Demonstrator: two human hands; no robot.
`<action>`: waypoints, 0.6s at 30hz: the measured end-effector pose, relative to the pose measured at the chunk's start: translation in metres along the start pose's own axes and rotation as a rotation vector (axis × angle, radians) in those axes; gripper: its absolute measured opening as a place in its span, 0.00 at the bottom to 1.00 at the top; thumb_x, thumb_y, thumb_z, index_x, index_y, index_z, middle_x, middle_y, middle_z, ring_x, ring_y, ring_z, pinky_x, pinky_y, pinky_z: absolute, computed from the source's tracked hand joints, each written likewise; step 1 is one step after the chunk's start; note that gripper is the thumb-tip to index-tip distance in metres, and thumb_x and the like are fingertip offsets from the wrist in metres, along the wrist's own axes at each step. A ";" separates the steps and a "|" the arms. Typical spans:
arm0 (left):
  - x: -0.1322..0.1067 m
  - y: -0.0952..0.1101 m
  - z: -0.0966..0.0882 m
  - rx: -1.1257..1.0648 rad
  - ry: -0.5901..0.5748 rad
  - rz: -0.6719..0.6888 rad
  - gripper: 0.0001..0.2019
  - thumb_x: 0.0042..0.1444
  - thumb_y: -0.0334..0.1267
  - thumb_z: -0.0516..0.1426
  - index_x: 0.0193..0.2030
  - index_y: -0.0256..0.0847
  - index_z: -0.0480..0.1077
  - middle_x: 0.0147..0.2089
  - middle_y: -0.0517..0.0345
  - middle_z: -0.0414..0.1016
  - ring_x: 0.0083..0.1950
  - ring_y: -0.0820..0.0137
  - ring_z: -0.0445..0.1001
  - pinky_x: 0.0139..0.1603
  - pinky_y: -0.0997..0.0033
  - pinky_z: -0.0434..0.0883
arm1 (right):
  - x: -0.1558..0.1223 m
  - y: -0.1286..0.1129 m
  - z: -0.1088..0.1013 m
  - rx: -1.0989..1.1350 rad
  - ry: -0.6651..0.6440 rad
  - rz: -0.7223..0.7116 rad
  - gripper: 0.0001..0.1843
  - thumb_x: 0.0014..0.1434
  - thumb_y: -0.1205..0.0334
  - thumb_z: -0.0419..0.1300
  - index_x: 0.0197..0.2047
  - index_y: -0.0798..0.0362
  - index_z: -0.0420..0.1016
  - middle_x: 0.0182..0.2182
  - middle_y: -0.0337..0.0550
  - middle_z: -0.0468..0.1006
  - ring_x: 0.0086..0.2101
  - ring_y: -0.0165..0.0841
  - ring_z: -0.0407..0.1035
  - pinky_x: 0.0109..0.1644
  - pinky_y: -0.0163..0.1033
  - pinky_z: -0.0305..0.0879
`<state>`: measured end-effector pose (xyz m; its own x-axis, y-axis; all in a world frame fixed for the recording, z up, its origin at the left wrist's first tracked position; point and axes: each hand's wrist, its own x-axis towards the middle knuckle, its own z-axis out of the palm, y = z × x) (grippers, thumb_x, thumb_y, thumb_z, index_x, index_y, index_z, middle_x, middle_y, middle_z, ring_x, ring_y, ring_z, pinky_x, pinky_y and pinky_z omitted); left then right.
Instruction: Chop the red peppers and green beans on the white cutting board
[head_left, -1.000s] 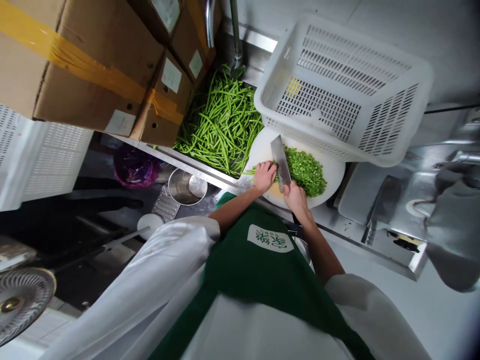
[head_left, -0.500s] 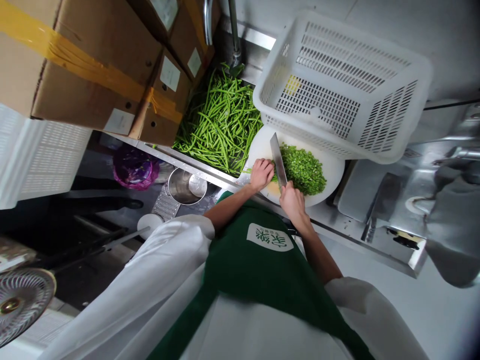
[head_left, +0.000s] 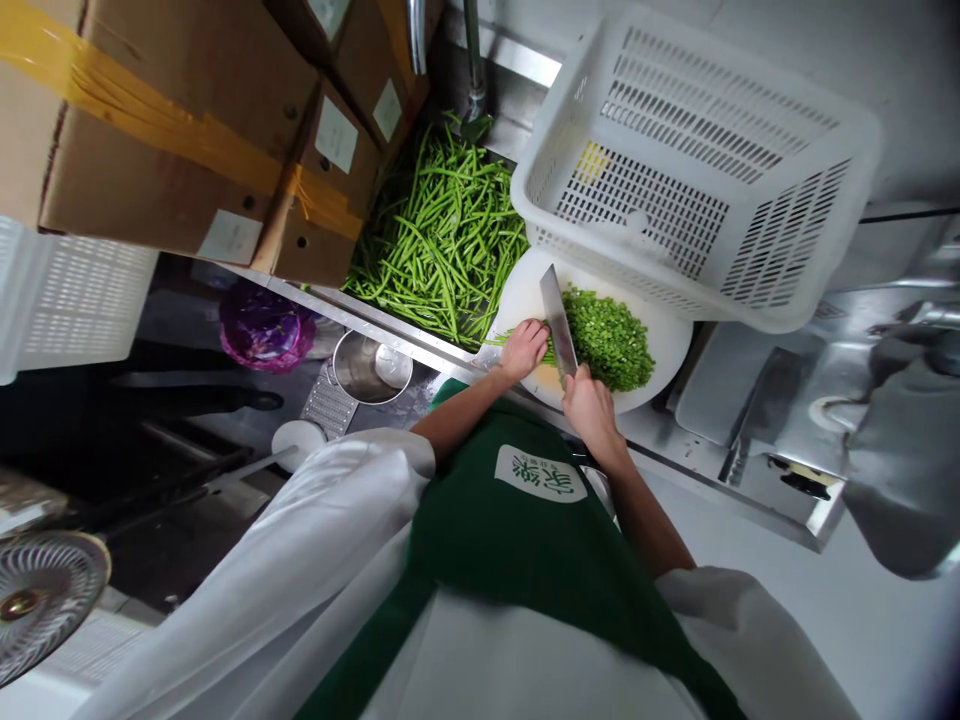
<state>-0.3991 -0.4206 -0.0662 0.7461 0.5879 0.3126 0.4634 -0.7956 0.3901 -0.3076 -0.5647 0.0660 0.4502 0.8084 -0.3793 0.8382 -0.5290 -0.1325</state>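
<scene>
My right hand (head_left: 589, 402) is closed round the handle of a cleaver (head_left: 559, 325), whose blade stands on the round white cutting board (head_left: 517, 285). My left hand (head_left: 525, 350) is closed over a small bunch of green beans (head_left: 496, 340) just left of the blade. The stalk ends stick out to the left beneath my fingers. A heap of finely chopped green beans (head_left: 611, 340) lies right of the blade. To the left of the board, a large pile of long whole green beans (head_left: 442, 240) fills the sink area.
Behind the board a white slotted plastic basket (head_left: 697, 290) overhangs its far edge. Taped cardboard boxes (head_left: 187, 130) are stacked at left. Another knife (head_left: 765, 395) lies at right. Below the counter are a metal pot (head_left: 352, 375), a grater (head_left: 330, 402) and a purple-lined bin (head_left: 262, 340).
The view has shifted slightly. Both hands and the cleaver stay in nearly the same place on the board, with the same grips.
</scene>
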 end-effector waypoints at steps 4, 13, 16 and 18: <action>-0.001 -0.002 0.005 -0.013 0.008 0.005 0.13 0.68 0.37 0.47 0.51 0.37 0.70 0.51 0.45 0.70 0.55 0.59 0.65 0.58 0.58 0.67 | 0.001 -0.005 0.006 0.021 -0.024 -0.014 0.14 0.72 0.63 0.46 0.52 0.60 0.67 0.41 0.58 0.80 0.43 0.43 0.75 0.45 0.39 0.63; 0.002 0.004 -0.013 -0.076 0.071 -0.047 0.14 0.70 0.41 0.46 0.47 0.39 0.70 0.48 0.47 0.71 0.51 0.60 0.67 0.55 0.56 0.66 | 0.030 -0.013 0.010 0.067 -0.027 0.004 0.15 0.73 0.62 0.45 0.54 0.60 0.66 0.43 0.60 0.79 0.44 0.43 0.75 0.47 0.40 0.63; -0.002 0.003 -0.029 -0.085 0.186 -0.120 0.14 0.71 0.41 0.46 0.47 0.40 0.70 0.48 0.47 0.72 0.54 0.61 0.66 0.58 0.53 0.64 | 0.016 -0.009 0.002 0.053 0.025 0.014 0.16 0.73 0.61 0.44 0.54 0.60 0.66 0.42 0.60 0.80 0.43 0.44 0.75 0.46 0.40 0.63; -0.004 0.000 -0.033 -0.076 0.215 -0.139 0.14 0.71 0.41 0.46 0.46 0.39 0.71 0.48 0.47 0.72 0.54 0.60 0.66 0.58 0.53 0.64 | 0.008 -0.010 0.000 0.052 0.037 0.010 0.16 0.73 0.61 0.44 0.54 0.60 0.66 0.41 0.60 0.80 0.42 0.43 0.75 0.46 0.40 0.63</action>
<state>-0.4181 -0.4182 -0.0385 0.5549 0.7150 0.4254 0.5113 -0.6964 0.5036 -0.3124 -0.5534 0.0642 0.4699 0.8116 -0.3471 0.8172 -0.5486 -0.1766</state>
